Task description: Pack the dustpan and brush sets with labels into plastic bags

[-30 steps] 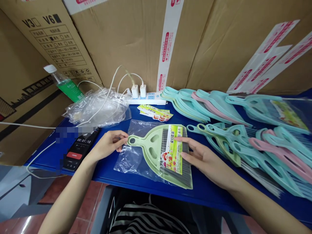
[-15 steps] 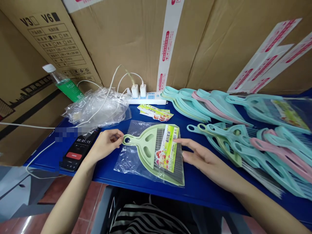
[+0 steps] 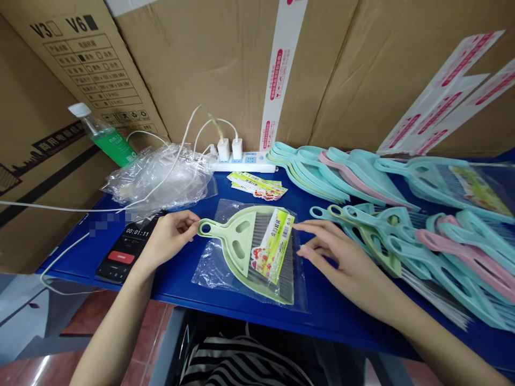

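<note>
A pale green dustpan (image 3: 230, 257) lies flat with a matching grey-bristled brush (image 3: 263, 222) in it. Across the bristles is a yellow-green label card (image 3: 273, 249) with red mushroom pictures. A clear plastic bag (image 3: 205, 268) shows around the pan; its right edge reaches past the bristles. With thumb and fingers, my left hand (image 3: 171, 238) pinches the ringed end of the handle, which sticks out at the bag's left. My right hand (image 3: 338, 260) is at the bag's right edge, index finger stretched by the card, thumb and another finger closed at the film.
Stacked dustpans (image 3: 341, 174), loose brushes (image 3: 426, 257) and a bagged set (image 3: 478, 187) lie on the right. Behind are label cards (image 3: 257, 185) and a power strip (image 3: 245, 162). Leftward are clear bags (image 3: 161, 177), a phone (image 3: 124, 252), cables and a bottle (image 3: 110, 142); cardboard boxes stand behind.
The dustpan and brush have slid slightly left with my left hand. More of the bag's right edge now shows beyond the bristles. My right index finger has moved off the card's face.
</note>
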{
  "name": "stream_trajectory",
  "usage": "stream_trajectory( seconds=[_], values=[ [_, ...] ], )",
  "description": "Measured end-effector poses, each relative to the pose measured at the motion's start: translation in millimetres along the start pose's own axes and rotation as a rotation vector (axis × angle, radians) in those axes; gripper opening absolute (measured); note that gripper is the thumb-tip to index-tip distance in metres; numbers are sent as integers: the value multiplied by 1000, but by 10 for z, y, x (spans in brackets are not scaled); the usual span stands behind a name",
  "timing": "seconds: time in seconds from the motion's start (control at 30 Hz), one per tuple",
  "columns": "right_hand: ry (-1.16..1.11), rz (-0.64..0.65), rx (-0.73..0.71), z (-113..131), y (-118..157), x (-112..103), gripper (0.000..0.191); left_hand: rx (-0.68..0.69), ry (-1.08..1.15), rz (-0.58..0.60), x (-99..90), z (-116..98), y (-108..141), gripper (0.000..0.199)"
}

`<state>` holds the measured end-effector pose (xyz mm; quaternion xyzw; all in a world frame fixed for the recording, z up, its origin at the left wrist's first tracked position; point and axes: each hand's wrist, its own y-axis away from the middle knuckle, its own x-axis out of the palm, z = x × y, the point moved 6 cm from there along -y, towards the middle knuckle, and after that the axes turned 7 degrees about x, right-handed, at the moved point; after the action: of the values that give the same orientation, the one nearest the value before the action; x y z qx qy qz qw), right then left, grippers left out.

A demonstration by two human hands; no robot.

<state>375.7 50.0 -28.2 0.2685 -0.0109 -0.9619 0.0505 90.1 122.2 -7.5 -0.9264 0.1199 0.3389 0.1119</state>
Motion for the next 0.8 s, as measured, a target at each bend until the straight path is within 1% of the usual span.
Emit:
stream_trajectory(
  seconds=[0.07,0.1,0.2,0.27,0.37,0.5,0.63,0.7,0.8],
  values=[
    [232,-84,-100,77,-22,-15,44,3,0,-9,0,-13,1,23],
    [344,-104,-160,115,-34,4,44,3,-2,-11,1,-17,3,23],
    [613,-95,-322,174,-71,137,44,6,-8,-12,7,-16,10,25],
    [700,-82,-388,167,-89,222,43,12,-9,-9,12,-6,14,27],
    [718,-65,-430,131,-92,285,42,21,-7,-6,17,9,19,28],
    [670,-40,-452,96,-40,280,43,19,-13,-8,17,11,23,28],
    [626,-144,-386,40,21,204,41,10,-22,-11,18,-2,17,29],
    [642,-171,-357,0,40,205,40,13,-26,-15,16,-10,10,28],
    [708,-197,-370,-32,54,238,40,9,-34,-21,4,-9,6,28]
  ],
)
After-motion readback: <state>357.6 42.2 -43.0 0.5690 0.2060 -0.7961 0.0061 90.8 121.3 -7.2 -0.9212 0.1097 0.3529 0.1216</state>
